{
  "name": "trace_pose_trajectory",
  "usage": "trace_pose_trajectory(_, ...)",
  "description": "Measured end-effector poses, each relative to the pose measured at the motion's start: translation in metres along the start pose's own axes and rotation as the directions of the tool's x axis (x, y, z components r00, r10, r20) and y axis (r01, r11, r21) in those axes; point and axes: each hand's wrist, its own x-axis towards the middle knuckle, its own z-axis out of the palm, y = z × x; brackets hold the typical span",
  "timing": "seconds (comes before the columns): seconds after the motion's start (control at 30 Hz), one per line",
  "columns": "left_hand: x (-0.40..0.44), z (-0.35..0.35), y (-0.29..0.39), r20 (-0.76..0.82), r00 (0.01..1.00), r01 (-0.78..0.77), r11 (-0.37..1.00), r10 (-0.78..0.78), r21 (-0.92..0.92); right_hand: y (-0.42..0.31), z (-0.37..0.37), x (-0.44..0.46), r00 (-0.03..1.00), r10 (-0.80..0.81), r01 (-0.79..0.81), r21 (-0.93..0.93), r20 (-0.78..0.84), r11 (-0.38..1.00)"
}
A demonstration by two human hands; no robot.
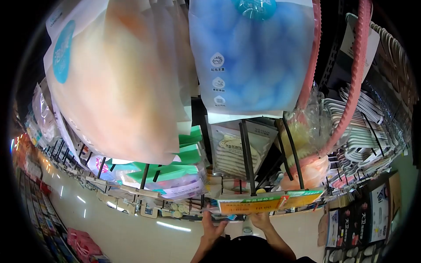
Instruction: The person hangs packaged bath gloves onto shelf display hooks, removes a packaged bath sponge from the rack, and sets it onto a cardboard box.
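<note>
Closest to cam: big peach pkg (118, 96), upper left, w/ teal oval label (64, 51), white Chinese chars, tilted & hard to read. Next to it, upper ctr, blue pkg (258, 57): another teal label at top edge, cut off; 3 white icons down its L side, captions look like "起泡丰富" & "柔软亲肤", 3rd too small. Pink ribbed loop (357, 57) hangs R of it.

Below, mid-frame: black hooks (246, 153), clear pkg w/ pale ridged item (234, 151), print too fine; green-topped pkgs (175, 173) to its L.

Price strip (250, 205), orange w/ green top edge, btm ctr; chars & digits too blurry to read for sure. L hand (211, 225) just under strip's L end, thumb & fingers spread wide, no item visible in it. R hand (262, 220) up against strip's lower edge, fingertips hidden; can't tell if gripping or touching.

R side: white hangers (364, 127) stacked; lower R, dark boxes (357, 223) marked "大卫" 2x.

Farther: pale floor (127, 230) w/ light reflections, pink bags (82, 243) lower left, stocked shelves (35, 210) at far L edge.
</note>
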Motion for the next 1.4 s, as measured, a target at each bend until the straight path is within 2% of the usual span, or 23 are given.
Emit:
trace_pose_trajectory(0.03, 0.001, 0.001, 0.001, -0.009, 1.0, 0.009, 0.999, -0.01, -0.035, -0.006, 0.005, 0.002, 0.996, -0.036, 0.036, 0.008, -0.078, 0.999)
trace_pose_trajectory(0.13, 0.008, 0.004, 0.013, -0.036, 0.999, 0.032, 0.995, -0.036, -0.093, -0.009, -0.001, 0.005, 0.988, 0.147, -0.154, 0.156, 0.055, 0.976)
trace_pose_trajectory(0.23, 0.02, 0.003, 0.028, -0.044, 0.998, 0.046, 0.995, -0.05, -0.085, 0.003, -0.009, 0.005, 0.989, 0.099, -0.103, 0.035, 0.114, 0.994)
trace_pose_trajectory(0.4, 0.022, 0.0, 0.033, 0.008, 1.0, 0.025, 0.998, -0.025, -0.062, -0.008, -0.008, 0.002, 0.988, 0.12, -0.126, 0.055, 0.103, 0.991)
trace_pose_trajectory(0.53, 0.022, -0.007, 0.048, 0.038, 0.995, 0.095, 0.995, -0.094, -0.025, -0.028, -0.004, 0.009, 0.986, 0.119, -0.131, 0.101, 0.117, 0.986)
trace_pose_trajectory(0.63, 0.03, -0.012, 0.065, 0.047, 0.99, 0.139, 0.988, -0.136, -0.06, -0.035, -0.008, 0.011, 0.985, 0.055, -0.058, 0.014, 0.163, 0.998)
trace_pose_trajectory(0.73, 0.031, -0.013, 0.072, 0.023, 0.989, 0.151, 0.983, -0.149, -0.101, -0.037, -0.007, 0.011, 0.99, -0.02, 0.023, -0.023, 0.142, 0.999)
trace_pose_trajectory(0.83, 0.03, -0.013, 0.074, 0.028, 0.988, 0.151, 0.983, -0.149, -0.104, -0.04, -0.003, 0.006, 0.987, 0.092, -0.105, 0.096, 0.13, 0.99)
trace_pose_trajectory(1.03, 0.022, -0.009, 0.062, 0.004, 0.991, 0.136, 0.989, -0.136, -0.051, -0.029, -0.006, 0.0, 0.983, 0.132, -0.138, 0.04, 0.131, 0.99)
trace_pose_trajectory(1.13, 0.022, -0.008, 0.062, 0.016, 0.987, 0.16, 0.984, -0.16, -0.082, -0.031, -0.004, 0.0, 0.974, 0.196, -0.207, 0.099, 0.112, 0.973)
trace_pose_trajectory(1.4, 0.028, -0.009, 0.071, 0.018, 0.988, 0.155, 0.985, -0.154, -0.076, -0.032, -0.006, -0.002, 0.979, 0.166, -0.174, 0.063, 0.122, 0.983)
